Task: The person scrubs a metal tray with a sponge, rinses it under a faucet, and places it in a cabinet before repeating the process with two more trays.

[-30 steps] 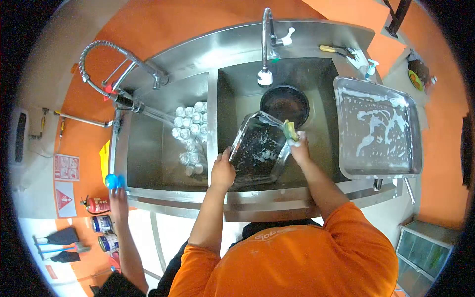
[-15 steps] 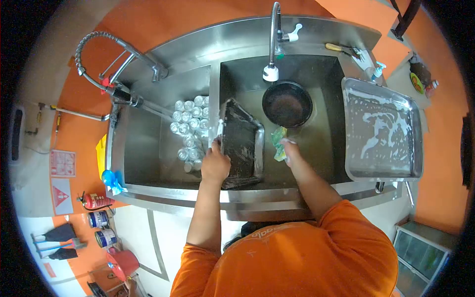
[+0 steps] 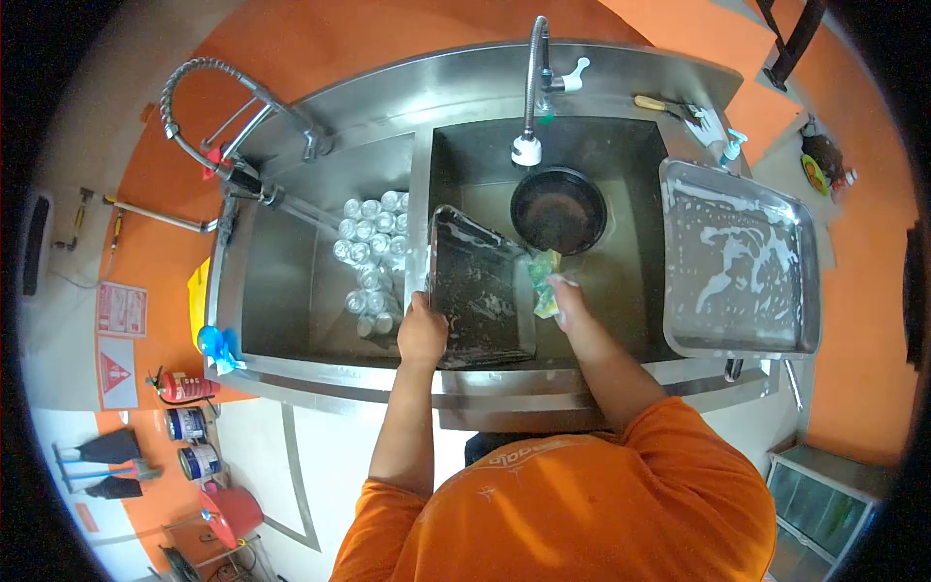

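Observation:
A dark rectangular tray (image 3: 480, 301) with soapy streaks leans tilted in the right sink basin. My left hand (image 3: 423, 333) grips its left edge beside the divider between the basins. My right hand (image 3: 570, 301) is closed on a green and yellow sponge or cloth (image 3: 544, 283), at the right edge of the tray. Behind it, a round black pan (image 3: 559, 210) lies in shallow cloudy water. Several clear glasses or cups (image 3: 369, 242) are grouped in the left basin.
A soapy metal tray (image 3: 743, 267) rests on the right counter. A white-headed faucet (image 3: 527, 148) hangs over the right basin; a spring faucet (image 3: 254, 184) runs water into the left one. A pump bottle (image 3: 733, 147) and yellow-handled tool (image 3: 658, 103) stand behind.
The dark tray has tipped flatter, its right side shifting right towards the sponge. My left hand has moved slightly down with its edge. The camera view has shifted a little.

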`<state>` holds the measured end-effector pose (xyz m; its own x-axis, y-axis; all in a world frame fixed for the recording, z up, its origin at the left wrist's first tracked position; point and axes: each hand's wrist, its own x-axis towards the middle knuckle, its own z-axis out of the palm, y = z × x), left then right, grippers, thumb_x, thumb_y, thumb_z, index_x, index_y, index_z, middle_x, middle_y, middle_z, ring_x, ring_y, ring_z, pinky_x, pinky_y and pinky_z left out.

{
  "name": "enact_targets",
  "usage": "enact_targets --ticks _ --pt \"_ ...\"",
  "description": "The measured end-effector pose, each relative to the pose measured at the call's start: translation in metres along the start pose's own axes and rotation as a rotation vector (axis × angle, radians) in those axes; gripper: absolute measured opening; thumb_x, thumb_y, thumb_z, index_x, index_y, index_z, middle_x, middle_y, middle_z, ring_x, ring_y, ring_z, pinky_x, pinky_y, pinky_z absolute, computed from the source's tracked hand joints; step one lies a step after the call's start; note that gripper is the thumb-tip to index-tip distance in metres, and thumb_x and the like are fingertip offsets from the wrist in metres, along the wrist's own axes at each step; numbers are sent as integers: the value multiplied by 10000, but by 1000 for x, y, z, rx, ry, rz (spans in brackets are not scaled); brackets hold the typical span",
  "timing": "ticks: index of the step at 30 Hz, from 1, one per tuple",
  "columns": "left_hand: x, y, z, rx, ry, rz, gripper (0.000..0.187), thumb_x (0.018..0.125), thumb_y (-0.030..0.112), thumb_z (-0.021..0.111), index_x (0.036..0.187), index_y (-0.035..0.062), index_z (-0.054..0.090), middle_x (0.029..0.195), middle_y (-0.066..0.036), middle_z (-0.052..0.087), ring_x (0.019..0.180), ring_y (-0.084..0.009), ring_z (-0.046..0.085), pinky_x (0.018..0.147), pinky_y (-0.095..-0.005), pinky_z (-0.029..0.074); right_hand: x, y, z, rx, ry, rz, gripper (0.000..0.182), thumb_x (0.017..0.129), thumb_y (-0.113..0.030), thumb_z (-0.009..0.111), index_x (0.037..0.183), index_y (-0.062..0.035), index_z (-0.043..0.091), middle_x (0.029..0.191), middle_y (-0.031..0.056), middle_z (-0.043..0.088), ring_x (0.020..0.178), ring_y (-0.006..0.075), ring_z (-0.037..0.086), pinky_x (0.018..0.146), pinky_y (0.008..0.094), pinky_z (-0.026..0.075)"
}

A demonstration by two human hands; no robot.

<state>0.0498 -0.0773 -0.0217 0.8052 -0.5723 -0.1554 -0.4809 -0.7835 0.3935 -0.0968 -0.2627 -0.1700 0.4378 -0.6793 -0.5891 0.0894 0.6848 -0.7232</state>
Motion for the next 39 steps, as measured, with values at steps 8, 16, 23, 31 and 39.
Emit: enact_targets --ticks 8,16,23,31,39 --pt "-7 -13 2 -151 -54 -48 323 718 158 557 990 51 420 905 -204 567 823 -367 555 706 -441 434 -8 -8 -19 -27 42 58 105 751 -108 527 834 -48 548 720 73 564 613 200 550 548 329 445" --pt "-36 0 -13 -45 185 -16 449 704 220 626 1085 91 427 1017 -164 492 901 -349 520 741 -434 430 -36 7 23 -80 -236 191 154 771 -129 523 902 -48 532 760 79 573 673 209 577 594 349 472" --pt "-76 -52 -45 -175 342 -140 360 733 268 599 1023 89 482 971 -113 509 850 -290 543 707 -390 450 -69 -20 73 -1 -250 17 269 735 -68 508 1003 -56 490 875 65 545 758 176 552 654 307 447" --pt "-112 -180 -82 -621 390 -318 273 772 187 599 975 20 521 901 -81 565 720 -164 542 667 -290 450 -151 -38 194 -66 -686 -17 275 755 -50 472 1030 -48 494 934 94 561 837 212 568 726 320 458" --pt "8 -328 -178 -550 489 -145 216 790 163 583 946 30 516 826 -77 563 654 -154 538 612 -282 446 -173 43 299 -53 -560 234 296 756 -114 460 1039 -27 468 923 159 560 766 256 578 642 376 491"
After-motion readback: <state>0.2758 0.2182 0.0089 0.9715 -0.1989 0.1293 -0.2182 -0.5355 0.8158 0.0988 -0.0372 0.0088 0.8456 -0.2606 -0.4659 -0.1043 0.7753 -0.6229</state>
